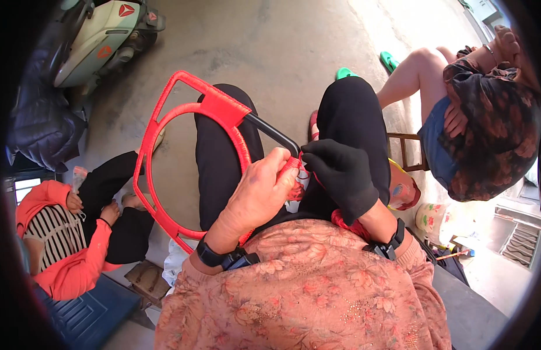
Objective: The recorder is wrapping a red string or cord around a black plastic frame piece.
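A metal frame (148,146), wound in red cord, lies over my lap: a ring inside an angular outer tube, joined at the top by a wide red band. One stretch of bare black tube (273,133) runs from the band to a bend in front of me. My bare left hand (260,189) is closed around the frame just below that bend, where red winding shows. In a black glove, my right hand (342,177) pinches red cord (301,156) against the tube, right beside my left fingertips. Part of the cord is hidden behind my fingers.
At the left sits a person in a coral jacket (90,271); at the right, one in a dark floral top (486,128). A scooter (101,46) stands far left. By my right knee are a yellow-and-red bag (403,189) and a flower-patterned container (431,217).
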The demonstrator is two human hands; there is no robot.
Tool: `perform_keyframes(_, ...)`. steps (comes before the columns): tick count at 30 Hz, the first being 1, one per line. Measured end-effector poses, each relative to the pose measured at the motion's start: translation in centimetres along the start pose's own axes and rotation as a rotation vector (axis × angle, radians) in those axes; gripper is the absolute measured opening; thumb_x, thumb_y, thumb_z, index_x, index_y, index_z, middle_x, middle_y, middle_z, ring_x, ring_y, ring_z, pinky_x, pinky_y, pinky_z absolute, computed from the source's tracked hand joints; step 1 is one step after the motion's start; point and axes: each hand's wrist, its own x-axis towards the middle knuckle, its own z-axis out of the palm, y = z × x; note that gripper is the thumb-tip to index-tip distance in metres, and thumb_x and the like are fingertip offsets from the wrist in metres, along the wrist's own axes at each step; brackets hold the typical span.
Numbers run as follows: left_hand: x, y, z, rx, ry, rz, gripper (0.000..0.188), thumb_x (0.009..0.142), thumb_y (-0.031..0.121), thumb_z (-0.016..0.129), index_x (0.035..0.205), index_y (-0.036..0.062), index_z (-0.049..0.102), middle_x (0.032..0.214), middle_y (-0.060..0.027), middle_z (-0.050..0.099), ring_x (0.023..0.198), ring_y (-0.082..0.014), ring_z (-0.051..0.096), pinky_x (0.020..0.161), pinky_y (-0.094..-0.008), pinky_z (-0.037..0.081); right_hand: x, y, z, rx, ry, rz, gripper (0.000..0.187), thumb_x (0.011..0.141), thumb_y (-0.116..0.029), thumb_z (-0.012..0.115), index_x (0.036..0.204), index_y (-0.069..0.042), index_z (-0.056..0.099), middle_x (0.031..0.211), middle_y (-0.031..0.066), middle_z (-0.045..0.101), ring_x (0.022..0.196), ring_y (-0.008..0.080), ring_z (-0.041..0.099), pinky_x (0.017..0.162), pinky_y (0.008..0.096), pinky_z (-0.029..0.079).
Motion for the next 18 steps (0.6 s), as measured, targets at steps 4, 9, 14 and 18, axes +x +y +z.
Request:
perform_keyframes(4, -0.1, 0.5, 0.6, -0.643, -0.060, -0.249, 0.018, 0.100, 0.019, 0.046, 0.101, 0.0018, 0.050, 0.075, -0.0038, 0.060, 0.058, -0.0086, 0.056, 0.054, -0.0225, 0.047, -0.5, -1.3, -0.3, -0.223, 0.049, -0.156, 0.009, 0.081, -0.010, 0.064, 0.088, -0.006, 0.067, 0.076, 0.0101, 0.067, 0.068, 0.0244, 0.067, 0.058, 0.0314, 0.051)
perform_keyframes(9, 0.3, 0.9, 1.2, -0.644, -0.037, -0.341, 0.018, 0.099, 0.021, 0.048, 0.093, 0.0044, 0.050, 0.068, -0.0029, 0.057, 0.051, -0.0046, 0.048, 0.045, -0.0183, 0.038, -0.6, -0.9, -0.6, -0.563, 0.030, -0.355, 0.010, 0.075, -0.009, 0.068, 0.084, -0.009, 0.064, 0.072, 0.0076, 0.063, 0.064, 0.0257, 0.063, 0.056, 0.0326, 0.049)
perform_keyframes(14, 0.6, 1.1, 1.7, -0.659, 0.012, -0.410, 0.018, 0.096, 0.016, 0.052, 0.089, -0.0004, 0.053, 0.062, -0.0026, 0.056, 0.045, -0.0034, 0.044, 0.041, -0.0183, 0.035, -0.3, 0.0, -0.2, -0.734, 0.070, -0.445, 0.010, 0.074, -0.014, 0.066, 0.080, -0.012, 0.059, 0.067, 0.0059, 0.058, 0.060, 0.0248, 0.060, 0.052, 0.0354, 0.046)
perform_keyframes(18, 0.6, 0.5, 1.9, -0.616, 0.012, -0.407, 0.017, 0.094, 0.015, 0.053, 0.086, 0.0002, 0.054, 0.061, -0.0020, 0.055, 0.046, -0.0032, 0.043, 0.042, -0.0194, 0.034, 0.0, 0.1, 0.0, -0.684, 0.030, -0.367, 0.010, 0.073, -0.013, 0.066, 0.080, -0.011, 0.059, 0.069, 0.0066, 0.059, 0.062, 0.0256, 0.061, 0.055, 0.0351, 0.047)
